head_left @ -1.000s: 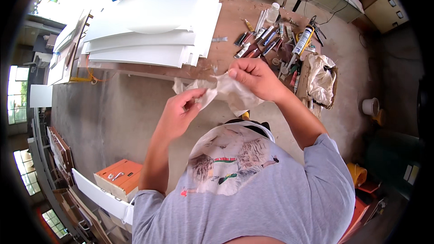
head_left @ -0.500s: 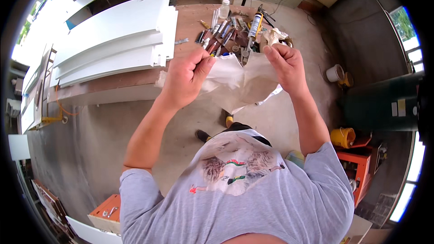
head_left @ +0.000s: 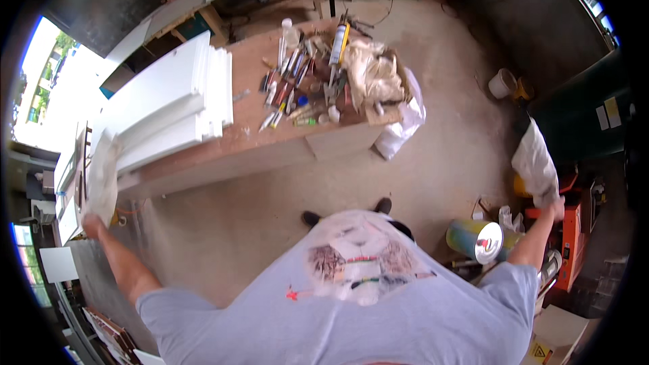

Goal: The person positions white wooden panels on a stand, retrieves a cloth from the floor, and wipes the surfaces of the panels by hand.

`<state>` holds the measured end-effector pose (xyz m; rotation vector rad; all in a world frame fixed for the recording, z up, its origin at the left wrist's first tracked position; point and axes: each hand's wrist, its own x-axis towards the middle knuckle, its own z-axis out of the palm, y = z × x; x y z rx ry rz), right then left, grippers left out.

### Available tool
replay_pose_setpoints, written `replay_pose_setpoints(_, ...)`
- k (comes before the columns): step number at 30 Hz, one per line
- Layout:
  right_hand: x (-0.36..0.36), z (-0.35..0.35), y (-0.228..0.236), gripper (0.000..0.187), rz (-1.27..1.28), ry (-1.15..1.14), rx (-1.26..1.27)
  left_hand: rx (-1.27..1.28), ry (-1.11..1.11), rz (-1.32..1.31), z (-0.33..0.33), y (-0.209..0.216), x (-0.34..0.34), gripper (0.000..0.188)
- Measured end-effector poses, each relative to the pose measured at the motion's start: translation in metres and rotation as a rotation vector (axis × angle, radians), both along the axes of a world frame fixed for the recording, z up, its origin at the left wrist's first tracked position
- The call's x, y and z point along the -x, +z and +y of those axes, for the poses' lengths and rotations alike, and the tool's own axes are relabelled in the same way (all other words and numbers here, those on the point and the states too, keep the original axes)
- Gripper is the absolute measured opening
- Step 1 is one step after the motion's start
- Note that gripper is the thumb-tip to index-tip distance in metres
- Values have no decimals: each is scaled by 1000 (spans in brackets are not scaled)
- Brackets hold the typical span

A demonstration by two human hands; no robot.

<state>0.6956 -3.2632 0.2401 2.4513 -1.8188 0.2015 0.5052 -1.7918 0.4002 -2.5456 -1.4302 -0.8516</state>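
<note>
Both my arms are flung wide apart. At the far left my left hand (head_left: 92, 225) grips a pale off-white cloth piece (head_left: 103, 174), which stands up blurred in front of the stacked boards. Out at the right edge my right hand (head_left: 556, 209) is closed on another off-white cloth piece (head_left: 535, 161), which flares upward by the dark green tank. Between the hands the two pieces are separate. A bundle of cream cloth (head_left: 373, 78) lies on the workbench's right end, above a white plastic bag (head_left: 403, 125) hanging at the corner.
White boards (head_left: 155, 91) are stacked on the workbench (head_left: 253, 132). Tubes and markers (head_left: 291, 81), a sealant cartridge (head_left: 339, 42) and a clear bottle (head_left: 289, 32) clutter it. Right: a dark green tank (head_left: 574, 122), a white bucket (head_left: 501, 84), a metal drum (head_left: 473, 240) and an orange cabinet (head_left: 571, 243).
One stretched cloth held between my hands has come apart into two pieces. My hands have swung far outward to opposite sides, and the view has shifted.
</note>
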Motion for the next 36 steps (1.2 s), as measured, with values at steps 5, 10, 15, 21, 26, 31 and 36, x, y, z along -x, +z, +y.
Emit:
replay_pose_setpoints(5,19,-50,-103,60,-780,252,-306,738,-72,-972,-128,-56,-96,67)
replay_pose_setpoints(10,14,107,-230,48,-833,240,-924,1422,-816,-726,-539,-83,-347,46)
replay_pose_setpoints(15,62,122,-246,47,-591,541,-924,840,-1065,-188,-751,-102,-447,26)
replay_pose_setpoints(21,67,26,-229,46,-643,369,-881,63,-1128,481,-787,-220,-495,21)
replay_pose_setpoints(26,14,-6,-176,50,-607,479,-789,213,-777,824,-770,-233,-534,28)
replay_pose_setpoints(31,-63,-27,-169,49,-491,490,-760,296,-1145,180,-856,-168,-521,45)
replay_pose_setpoints(36,-156,-62,-186,46,-438,532,-888,969,-867,209,-851,-242,-523,29)
